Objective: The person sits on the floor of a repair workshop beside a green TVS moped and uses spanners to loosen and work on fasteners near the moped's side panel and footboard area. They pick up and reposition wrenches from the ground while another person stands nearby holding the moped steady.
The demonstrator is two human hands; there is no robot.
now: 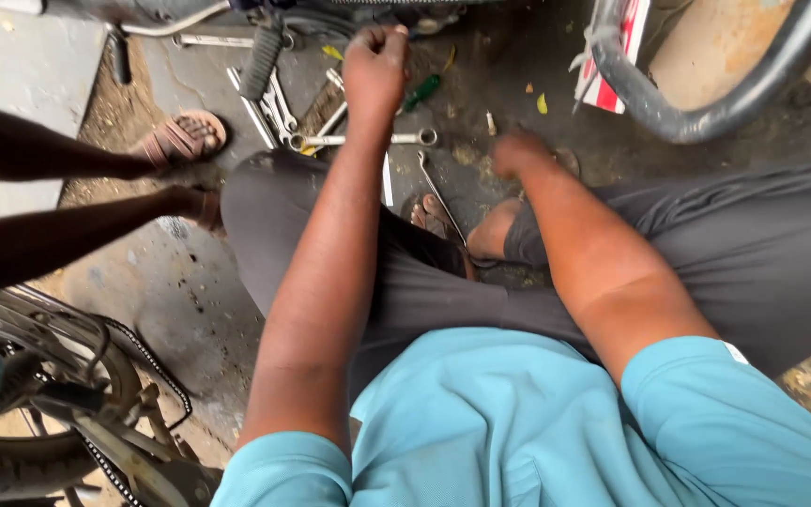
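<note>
Grimy concrete floor [190, 310] is carrying a scatter of spanners [269, 103] toward its far edge, beside a green-handled screwdriver [421, 91]. The person's left hand [374, 66] is reaching over them, its grip curling shut, though on what cannot be told. The right hand [516, 152] is pressing on the floor near a long spanner [438, 192]; its grip cannot be made out. Another person's sandalled foot [180, 136] is standing near the floor's left edge.
</note>
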